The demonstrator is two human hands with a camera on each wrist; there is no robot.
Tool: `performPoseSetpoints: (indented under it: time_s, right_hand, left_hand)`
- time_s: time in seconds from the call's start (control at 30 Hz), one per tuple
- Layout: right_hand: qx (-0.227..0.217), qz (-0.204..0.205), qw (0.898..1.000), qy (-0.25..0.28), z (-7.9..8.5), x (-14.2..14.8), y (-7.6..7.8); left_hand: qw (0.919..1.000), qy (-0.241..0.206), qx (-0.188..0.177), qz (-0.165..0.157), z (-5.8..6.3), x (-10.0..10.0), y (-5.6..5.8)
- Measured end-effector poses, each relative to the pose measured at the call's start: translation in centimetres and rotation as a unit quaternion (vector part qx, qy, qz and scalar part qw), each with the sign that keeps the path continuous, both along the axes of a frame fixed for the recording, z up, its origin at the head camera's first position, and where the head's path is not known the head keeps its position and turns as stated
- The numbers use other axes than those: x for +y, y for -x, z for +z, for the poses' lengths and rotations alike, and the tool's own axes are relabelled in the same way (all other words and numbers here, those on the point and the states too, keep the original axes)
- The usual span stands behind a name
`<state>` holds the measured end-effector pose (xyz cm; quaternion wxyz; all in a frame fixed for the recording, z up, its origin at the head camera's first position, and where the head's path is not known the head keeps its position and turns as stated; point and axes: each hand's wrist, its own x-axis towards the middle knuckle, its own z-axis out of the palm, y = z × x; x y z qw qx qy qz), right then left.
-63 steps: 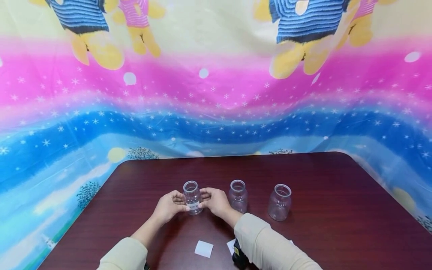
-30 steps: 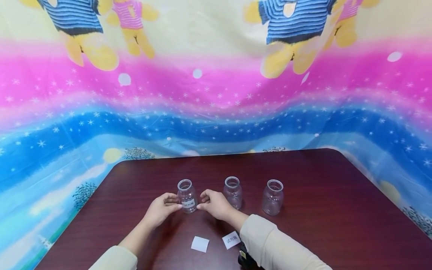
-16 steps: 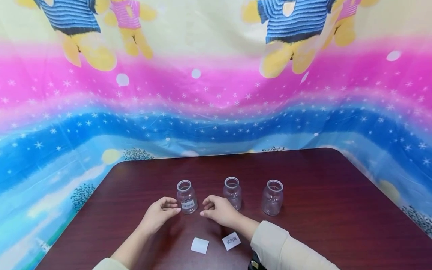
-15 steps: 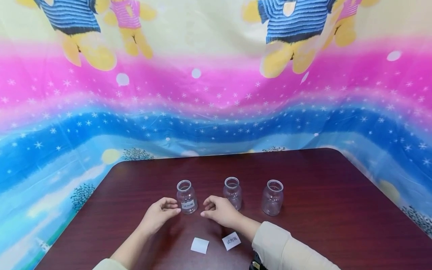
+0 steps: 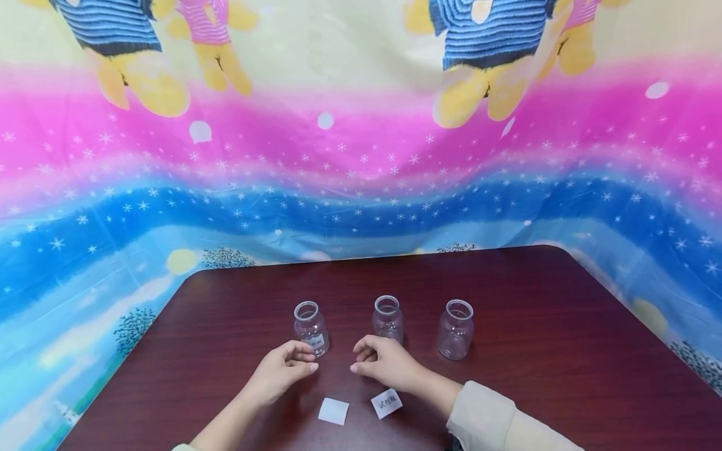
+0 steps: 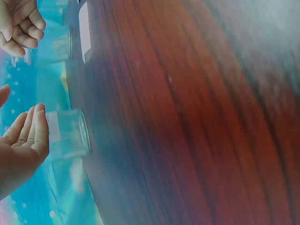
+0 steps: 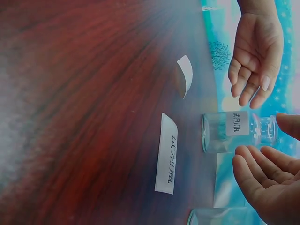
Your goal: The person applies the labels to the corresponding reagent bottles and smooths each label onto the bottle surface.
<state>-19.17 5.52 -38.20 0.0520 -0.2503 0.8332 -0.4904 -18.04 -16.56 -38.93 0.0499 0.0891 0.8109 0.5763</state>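
Holding nothing; my left hand (image 5: 276, 376), right hand (image 5: 393, 363) relaxed near clear round glass jar (image 5: 309, 325) bearing white rectangular paper label (image 7: 237, 123); stray finger knock could topple jar.

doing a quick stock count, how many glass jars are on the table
3. In the head view, the labelled jar stands at left beyond the left hand, the middle jar is partly behind the right hand, and the third jar stands farther right. No others show.

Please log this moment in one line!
left hand: holds nothing; right hand: holds nothing; labelled clear glass jar: upright; two more clear glass jars: upright; two white paper slips: on dark-red wood-grain table
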Motion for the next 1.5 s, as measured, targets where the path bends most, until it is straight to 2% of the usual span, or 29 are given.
performPoseSetpoints:
  time_s: [0.23, 0.43, 0.7, 0.93, 1.1, 1.3, 1.5]
  right_hand:
    - [-0.020, -0.008, 1.000, 0.001, -0.2, 1.3, -0.6]
    - [-0.035, -0.017, 0.999, 0.005, -0.4, 2.4, -0.9]
    - [-0.071, -0.023, 0.997, 0.035, -0.7, 3.7, -1.5]
    - [-0.092, -0.035, 0.995, 0.032, -1.0, 4.8, -1.7]
    - [-0.120, -0.031, 0.991, 0.050, -1.4, 5.3, -2.0]
    - [-0.150, -0.029, 0.986, 0.069, -2.1, 5.6, -2.2]
    - [-0.167, -0.025, 0.982, 0.080, -2.1, 5.6, -2.4]
  left_hand:
    - [0.9985, -0.007, -0.014, -0.052, 0.1, 1.3, -0.5]
    - [0.9964, -0.012, -0.026, -0.080, 0.0, 2.2, -0.7]
    - [0.9933, -0.026, -0.048, -0.102, -0.5, 3.7, -0.9]
    - [0.9896, -0.051, -0.067, -0.117, -1.0, 5.1, -1.1]
    - [0.9865, -0.058, -0.082, -0.129, -1.2, 5.9, -1.2]
    - [0.9849, -0.053, -0.097, -0.134, -1.5, 6.4, -1.3]
    - [0.9811, -0.071, -0.124, -0.130, -1.6, 6.8, -1.6]
